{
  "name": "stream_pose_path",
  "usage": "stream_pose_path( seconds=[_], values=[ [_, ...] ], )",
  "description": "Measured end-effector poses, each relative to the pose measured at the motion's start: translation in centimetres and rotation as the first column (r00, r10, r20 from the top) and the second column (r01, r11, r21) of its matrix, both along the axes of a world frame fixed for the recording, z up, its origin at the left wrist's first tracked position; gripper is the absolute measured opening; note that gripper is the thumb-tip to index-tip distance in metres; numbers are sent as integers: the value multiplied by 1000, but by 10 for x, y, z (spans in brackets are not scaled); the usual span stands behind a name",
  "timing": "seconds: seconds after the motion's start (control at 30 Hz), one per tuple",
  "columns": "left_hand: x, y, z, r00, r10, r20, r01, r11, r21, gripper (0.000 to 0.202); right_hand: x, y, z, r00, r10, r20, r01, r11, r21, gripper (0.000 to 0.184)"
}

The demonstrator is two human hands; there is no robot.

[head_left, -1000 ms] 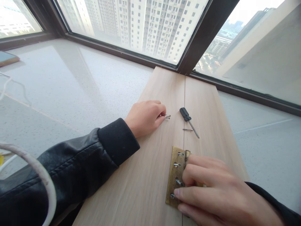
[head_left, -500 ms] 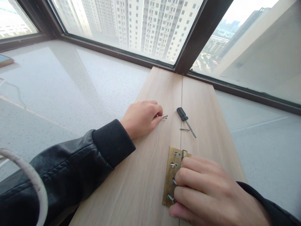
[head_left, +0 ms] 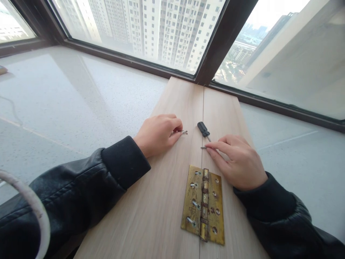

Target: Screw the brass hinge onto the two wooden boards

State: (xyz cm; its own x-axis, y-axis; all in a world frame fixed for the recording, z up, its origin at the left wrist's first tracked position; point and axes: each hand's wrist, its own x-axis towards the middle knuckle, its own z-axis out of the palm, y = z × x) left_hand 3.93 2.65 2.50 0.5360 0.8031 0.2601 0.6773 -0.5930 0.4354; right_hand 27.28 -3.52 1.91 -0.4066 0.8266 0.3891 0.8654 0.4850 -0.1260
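Observation:
Near the left edge of the boards, my left hand (head_left: 161, 135) pinches several small screws (head_left: 184, 132), their heads poking out past the fingertips. My right hand (head_left: 234, 158) has thumb and forefinger closed on a single screw (head_left: 203, 148) at the seam. Just behind those fingers lies a black-handled screwdriver (head_left: 203, 129), its shaft partly hidden by the hand. Closer to me, a worn brass hinge (head_left: 212, 208) lies flat and spread across the seam. Screws stand tilted in the holes of its left leaf; the right leaf's holes hold none.
Two pale wooden boards (head_left: 151, 201) lie side by side on a white speckled sill (head_left: 81, 93). Dark window frames (head_left: 129, 59) bound the far side. A white curved tube (head_left: 37, 208) crosses the lower left.
My right hand has left the hinge and moved up to the loose screw, taking it between the fingertips. The whole hinge now shows. My left hand keeps its pinch on the screws.

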Motion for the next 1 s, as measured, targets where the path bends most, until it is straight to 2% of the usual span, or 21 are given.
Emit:
stream_pose_path(
  seconds=[0.1, 0.2, 0.3, 0.4, 0.53, 0.73, 1.0],
  values=[
    [0, 0, 0, 1000, -11, 24, 11, 1000, -3, 14, -3, -2, 5, 997, 42, -65, -43, 999, -13, 21],
    [-1, 1, -1, 996, -4, 90, 3, 1000, 6, 12, 2, -9, 17, 979, 97, -177, -107, 993, -44, 15],
    [-1, 1, -1, 986, 18, 167, -20, 1000, 11, 10, 13, -22, 32, 959, 150, -243, -195, 965, -175, 9],
    [-1, 0, 0, 979, 41, 197, -39, 999, -17, 7, 21, -31, 41, 939, 208, -275, -294, 900, -322, 11],
    [0, 0, 1, 982, 72, 175, -65, 997, -46, 7, 23, -34, 41, 921, 211, -327, -337, 852, -400, 18],
    [1, 0, 2, 983, 63, 170, -56, 997, -45, 6, 23, -34, 32, 934, 145, -326, -286, 851, -440, 13],
    [0, 1, 0, 983, 26, 183, -19, 999, -40, 12, 28, -29, 31, 921, 204, -332, -352, 802, -483, 19]
  ],
)
